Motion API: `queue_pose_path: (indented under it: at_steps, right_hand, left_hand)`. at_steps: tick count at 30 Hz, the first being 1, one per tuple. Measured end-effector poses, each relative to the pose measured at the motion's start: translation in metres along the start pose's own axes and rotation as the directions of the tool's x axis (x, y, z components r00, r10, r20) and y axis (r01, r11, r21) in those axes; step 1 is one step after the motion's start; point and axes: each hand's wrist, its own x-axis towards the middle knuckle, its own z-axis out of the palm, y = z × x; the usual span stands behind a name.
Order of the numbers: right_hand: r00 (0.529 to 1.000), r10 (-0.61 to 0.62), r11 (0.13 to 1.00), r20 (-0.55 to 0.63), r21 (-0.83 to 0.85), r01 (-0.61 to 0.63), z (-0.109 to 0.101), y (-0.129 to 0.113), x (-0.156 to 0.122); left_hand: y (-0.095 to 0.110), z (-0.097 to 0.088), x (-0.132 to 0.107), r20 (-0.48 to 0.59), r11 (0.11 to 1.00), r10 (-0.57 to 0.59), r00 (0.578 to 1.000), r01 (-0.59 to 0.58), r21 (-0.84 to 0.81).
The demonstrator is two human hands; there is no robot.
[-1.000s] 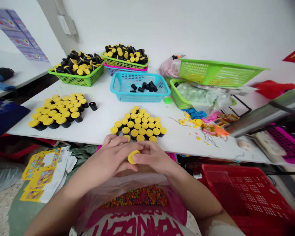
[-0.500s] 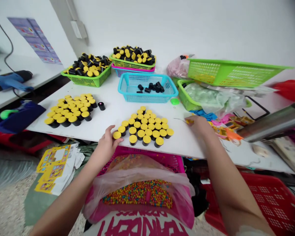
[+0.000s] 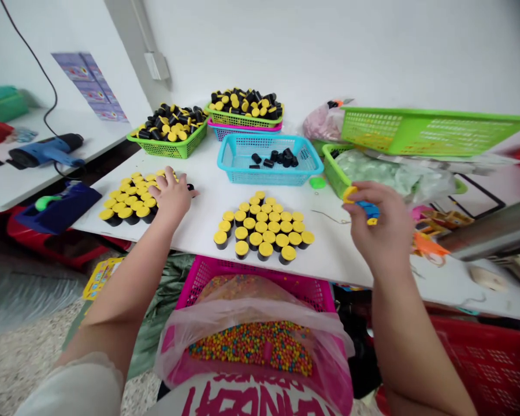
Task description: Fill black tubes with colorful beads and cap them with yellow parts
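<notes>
My left hand (image 3: 173, 199) reaches over the right side of the left group of black tubs with yellow lids (image 3: 130, 200). Its fingers are spread, and a lidless black tub (image 3: 190, 187) shows just beyond them, partly covered. My right hand (image 3: 379, 225) is raised above the table's right part, pinching a yellow lid (image 3: 350, 194) between thumb and fingers. Between the hands stands a second group of yellow-lidded black tubs (image 3: 268, 226), all upright on the white table.
A blue basket (image 3: 268, 174) with several black tubs stands behind. Green baskets (image 3: 167, 149) heaped with lidded tubs are at the back left. Below the table edge, a pink basket (image 3: 320, 289) holds a bag of small colourful balls (image 3: 251, 346). A heat gun (image 3: 47, 151) lies left.
My left hand has left the front-left tub of the middle group and moved left and away to the other group. My right hand has risen from the table with a yellow lid. The view has shifted slightly.
</notes>
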Motion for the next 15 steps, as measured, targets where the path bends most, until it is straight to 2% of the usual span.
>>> queue_pose_path:
  at_steps: [2, 5, 8, 11, 12, 13, 15]
  right_hand:
    - [0.998, -0.028, 0.997, 0.048, 0.068, 0.024, 0.002, -0.019, -0.002]
    - [0.996, 0.024, 0.977, 0.09, 0.21, -0.043, 0.004, -0.023, -0.013]
    - [0.99, 0.104, 0.926, 0.099, 0.354, -0.132, 0.004, -0.021, -0.022]
    - [0.985, 0.151, 0.884, 0.081, 0.435, -0.171, 0.003, -0.037, -0.024]
    - [0.986, 0.151, 0.882, 0.075, 0.439, -0.169, 0.003, -0.048, -0.024]
    - [0.987, 0.14, 0.885, 0.075, 0.439, -0.159, 0.003, -0.06, -0.024]
    - [0.992, 0.072, 0.887, 0.106, 0.448, -0.112, 0.004, -0.088, -0.024]
  left_hand:
    - [0.0, 0.01, 0.013, 0.048, 1.0, 0.0, 0.999, -0.001, 0.029]
    - [0.0, 0.011, 0.021, 0.117, 0.999, -0.001, 0.993, -0.005, 0.053]
    - [0.005, -0.008, 0.017, 0.172, 1.0, -0.003, 0.985, 0.0, 0.018]
    - [0.017, -0.041, -0.007, 0.273, 0.978, 0.042, 0.961, 0.016, -0.208]
    - [0.023, -0.053, -0.02, 0.297, 0.938, 0.115, 0.948, -0.006, -0.347]
    - [0.03, -0.064, -0.035, 0.303, 0.862, 0.222, 0.927, -0.041, -0.505]
    - [0.044, -0.083, -0.071, 0.295, 0.602, 0.453, 0.842, -0.045, -0.797]
